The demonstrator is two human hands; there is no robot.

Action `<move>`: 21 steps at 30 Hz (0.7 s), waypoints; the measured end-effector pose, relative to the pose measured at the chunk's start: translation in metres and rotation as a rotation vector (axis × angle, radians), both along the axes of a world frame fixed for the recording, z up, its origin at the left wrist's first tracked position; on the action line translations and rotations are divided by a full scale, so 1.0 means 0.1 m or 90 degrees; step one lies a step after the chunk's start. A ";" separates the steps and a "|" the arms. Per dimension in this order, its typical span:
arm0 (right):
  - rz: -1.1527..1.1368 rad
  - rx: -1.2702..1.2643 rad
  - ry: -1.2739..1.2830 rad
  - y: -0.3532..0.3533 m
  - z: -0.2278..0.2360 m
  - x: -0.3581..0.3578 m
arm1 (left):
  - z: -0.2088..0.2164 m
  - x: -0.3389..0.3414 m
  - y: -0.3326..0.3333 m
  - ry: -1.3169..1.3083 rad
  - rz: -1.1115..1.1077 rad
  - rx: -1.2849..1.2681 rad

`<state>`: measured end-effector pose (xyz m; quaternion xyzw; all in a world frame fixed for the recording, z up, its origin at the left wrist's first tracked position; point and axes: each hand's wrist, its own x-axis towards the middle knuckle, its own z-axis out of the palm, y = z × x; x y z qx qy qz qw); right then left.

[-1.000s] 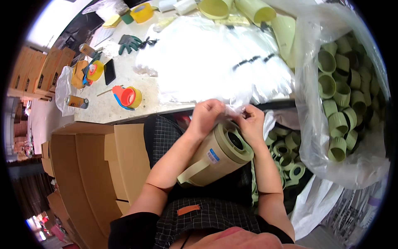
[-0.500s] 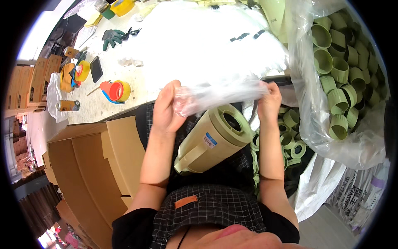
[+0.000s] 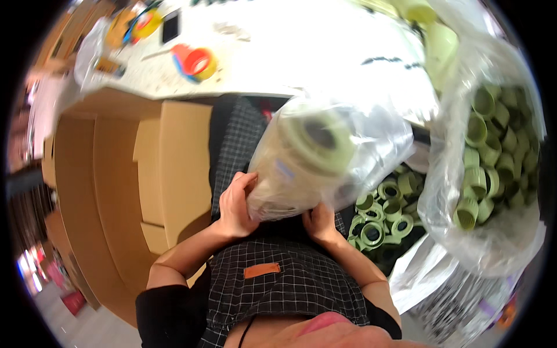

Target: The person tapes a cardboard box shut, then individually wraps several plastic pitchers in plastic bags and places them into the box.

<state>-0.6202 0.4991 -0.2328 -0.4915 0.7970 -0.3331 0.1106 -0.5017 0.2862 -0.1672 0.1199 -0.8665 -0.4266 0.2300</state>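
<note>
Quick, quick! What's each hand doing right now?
Left hand: closed, holding the clear bag around the green jug.
Right hand: closed, holding the bag's near edge.

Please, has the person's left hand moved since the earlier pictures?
Yes. The left hand has moved back, away from the table: earlier it was near the table's front edge, now it is clearly farther from it.

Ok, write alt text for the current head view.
A clear plastic bag around a pale green cylindrical jug, left hand and right hand at its lower edge. Open brown cardboard box at left; translucent plastic sack of round green plastic parts at right.
</note>
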 end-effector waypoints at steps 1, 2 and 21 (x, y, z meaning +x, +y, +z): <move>-0.021 0.033 -0.126 -0.09 0.05 0.03 | -0.15 0.14 0.00 -0.020 0.023 -0.044; -0.037 0.070 -0.252 -0.22 0.16 0.05 | -0.21 0.23 -0.02 -0.045 0.048 -0.092; -0.061 0.007 -0.309 -0.17 0.30 -0.15 | -1.20 3.71 -2.19 -1.016 0.131 -0.280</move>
